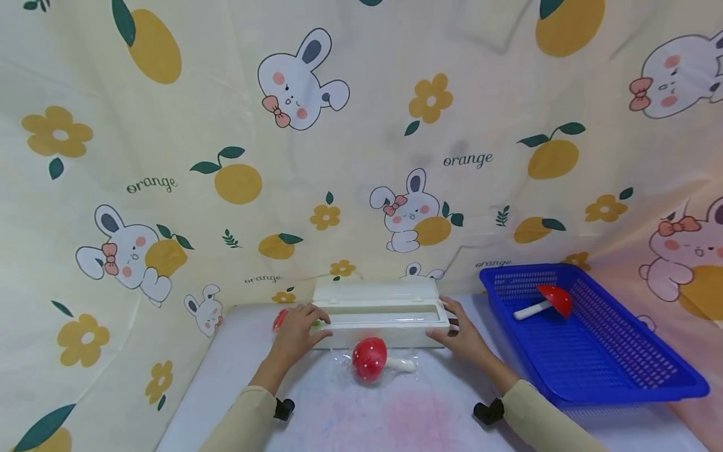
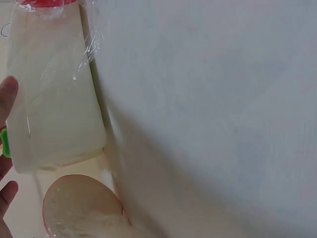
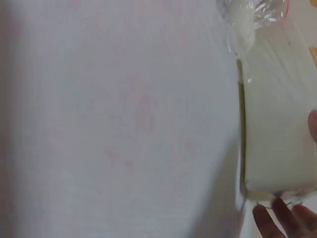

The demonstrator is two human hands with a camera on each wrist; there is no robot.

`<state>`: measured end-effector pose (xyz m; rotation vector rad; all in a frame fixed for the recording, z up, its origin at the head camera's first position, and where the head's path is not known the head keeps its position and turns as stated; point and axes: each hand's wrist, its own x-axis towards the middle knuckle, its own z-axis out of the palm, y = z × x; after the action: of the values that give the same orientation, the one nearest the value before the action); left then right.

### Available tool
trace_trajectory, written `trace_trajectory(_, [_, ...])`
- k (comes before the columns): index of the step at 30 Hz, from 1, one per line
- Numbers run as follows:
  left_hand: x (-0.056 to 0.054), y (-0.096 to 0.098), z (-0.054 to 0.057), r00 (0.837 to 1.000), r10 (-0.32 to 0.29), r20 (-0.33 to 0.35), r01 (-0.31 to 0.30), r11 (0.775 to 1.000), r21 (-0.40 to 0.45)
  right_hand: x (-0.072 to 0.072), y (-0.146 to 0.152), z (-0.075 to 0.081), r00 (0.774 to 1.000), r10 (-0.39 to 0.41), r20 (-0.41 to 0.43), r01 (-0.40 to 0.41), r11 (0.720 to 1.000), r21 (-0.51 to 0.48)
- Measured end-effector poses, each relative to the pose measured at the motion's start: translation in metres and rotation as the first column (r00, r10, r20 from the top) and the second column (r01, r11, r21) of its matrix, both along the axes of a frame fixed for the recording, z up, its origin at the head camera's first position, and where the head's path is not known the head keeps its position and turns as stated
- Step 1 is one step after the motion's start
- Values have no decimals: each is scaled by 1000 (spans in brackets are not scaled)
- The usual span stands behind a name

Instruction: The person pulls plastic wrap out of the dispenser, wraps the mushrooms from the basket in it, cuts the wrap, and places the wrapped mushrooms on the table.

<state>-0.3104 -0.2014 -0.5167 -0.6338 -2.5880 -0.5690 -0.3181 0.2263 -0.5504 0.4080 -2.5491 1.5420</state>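
Observation:
A long white cling film dispenser [image 1: 378, 337] lies across the table with its lid [image 1: 375, 290] raised at the back. My left hand [image 1: 296, 331] holds its left end, thumb at the front face, close to a small green tab [image 2: 5, 143]. Around the right end my right hand [image 1: 460, 333] curls its fingers, with the thumb on the front. Just before the dispenser lies a red toy mushroom [image 1: 369, 360] with white dots, in clear film [image 1: 343, 363]. Another red mushroom [image 1: 279, 319] is partly hidden behind my left hand.
At the right stands a blue plastic basket [image 1: 615, 397], holding a red-capped mushroom [image 1: 556, 300] with a white stem. A white cloth with pinkish stains covers the table [image 1: 361, 420]. Behind it hangs a patterned curtain [image 1: 361, 150] with rabbits and oranges.

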Motion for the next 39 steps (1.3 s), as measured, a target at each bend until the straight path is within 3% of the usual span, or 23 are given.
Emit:
trace_trajectory(5, [2, 2, -2, 1000, 9, -29, -9, 1000, 15, 6, -7, 1, 993, -37, -115, 37, 999, 5])
trace_trajectory(8, [3, 2, -3, 997, -8, -73, 9, 1000, 25, 8, -10, -2, 969, -64, -240, 78, 996, 49])
trace_trajectory(10, [4, 3, -4, 994, -25, -103, 28, 999, 26, 9, -12, -4, 937, -79, -339, 111, 991, 76])
trace_trajectory(13, [7, 4, -4, 988, -42, -147, 44, 999, 11, 10, -15, -5, 872, -84, -482, 143, 986, 87])
trace_trajectory(15, [9, 5, -4, 986, -43, -163, 44, 999, -2, 11, -16, -4, 834, -70, -547, 138, 987, 83])
trace_trajectory(17, [12, 6, -4, 986, -33, -162, 32, 999, -12, 13, -16, -1, 810, -47, -584, 123, 988, 91])
trace_trajectory(20, [18, 8, -4, 989, -28, -144, 26, 999, -19, 18, -17, 2, 804, -9, -595, 103, 987, 123])
trace_trajectory(24, [26, 11, -4, 992, -62, -106, 63, 998, 7, 28, -15, 5, 805, 67, -589, 40, 985, 165])
trace_trajectory(30, [36, 20, -8, 989, -146, -16, 147, 985, 89, 44, -15, 6, 783, 266, -562, -184, 962, 200])
trace_trajectory(33, [41, 24, -11, 975, -209, 79, 195, 969, 154, 50, -18, 4, 751, 368, -548, -287, 930, 232])
trace_trajectory(35, [43, 26, -15, 960, -249, 127, 223, 957, 188, 54, -20, 4, 743, 416, -525, -332, 909, 251])
trace_trajectory(39, [50, 31, -21, 935, -307, 178, 264, 937, 229, 57, -26, -1, 752, 460, -472, -372, 887, 273])
